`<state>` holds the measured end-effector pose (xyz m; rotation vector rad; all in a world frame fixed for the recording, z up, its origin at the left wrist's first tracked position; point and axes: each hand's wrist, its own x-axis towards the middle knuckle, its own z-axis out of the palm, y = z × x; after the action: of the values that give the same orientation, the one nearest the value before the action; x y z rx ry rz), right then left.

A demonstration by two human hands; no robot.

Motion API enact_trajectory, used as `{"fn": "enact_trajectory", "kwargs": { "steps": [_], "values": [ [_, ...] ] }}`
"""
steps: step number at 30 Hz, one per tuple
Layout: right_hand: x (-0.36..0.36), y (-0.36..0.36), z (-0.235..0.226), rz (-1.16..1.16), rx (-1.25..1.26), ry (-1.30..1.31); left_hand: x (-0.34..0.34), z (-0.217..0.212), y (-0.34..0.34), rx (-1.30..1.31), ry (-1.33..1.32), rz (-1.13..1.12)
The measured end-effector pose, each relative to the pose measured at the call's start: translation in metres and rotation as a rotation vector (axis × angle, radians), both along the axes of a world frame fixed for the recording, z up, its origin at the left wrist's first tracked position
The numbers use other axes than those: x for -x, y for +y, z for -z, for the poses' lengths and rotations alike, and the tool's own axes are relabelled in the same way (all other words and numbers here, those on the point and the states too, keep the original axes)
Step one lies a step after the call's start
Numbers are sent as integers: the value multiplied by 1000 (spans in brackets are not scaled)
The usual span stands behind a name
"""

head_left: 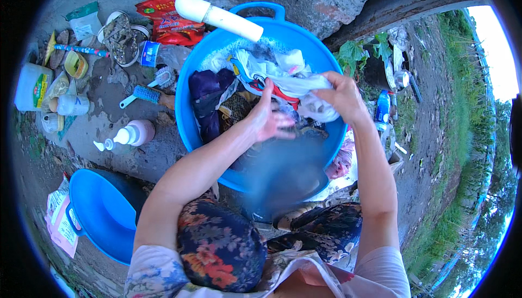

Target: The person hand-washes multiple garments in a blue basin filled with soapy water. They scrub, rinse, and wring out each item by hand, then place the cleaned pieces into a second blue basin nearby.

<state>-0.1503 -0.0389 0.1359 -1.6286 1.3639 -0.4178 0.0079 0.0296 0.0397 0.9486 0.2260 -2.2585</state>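
A large blue plastic tub (190, 108) holds soapy water and a heap of wet clothes. My right hand (342, 98) grips a white garment (266, 70) with red, yellow and blue patches at the tub's right side. Against the garment's lower left edge is my left hand (267, 117); its thumb points up and its fingers are spread and partly blurred. Dark purple cloth (209, 94) lies at the tub's left, with brown patterned cloth (236, 110) beside it. A dark, motion-blurred shape (285, 176) covers the tub's near side; I cannot make out what it is.
A white pipe (231, 22) overhangs the tub's far rim. To the left lie a blue scrubbing brush (145, 95), a pump bottle (136, 133) and a red packet (168, 23). A second blue tub (103, 205) tilts at lower left. A blue bottle (383, 110) stands at right.
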Motion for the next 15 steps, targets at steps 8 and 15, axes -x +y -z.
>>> {"fn": "enact_trajectory", "kwargs": {
  "steps": [8, 15],
  "values": [
    [-36, 11, 101, 424, 581, 140, 41, 4, 1, 152, 10, -353],
    [-93, 82, 74, 272, 630, -126, -16, 69, -23, 328, 465, -394]
  ]
}}
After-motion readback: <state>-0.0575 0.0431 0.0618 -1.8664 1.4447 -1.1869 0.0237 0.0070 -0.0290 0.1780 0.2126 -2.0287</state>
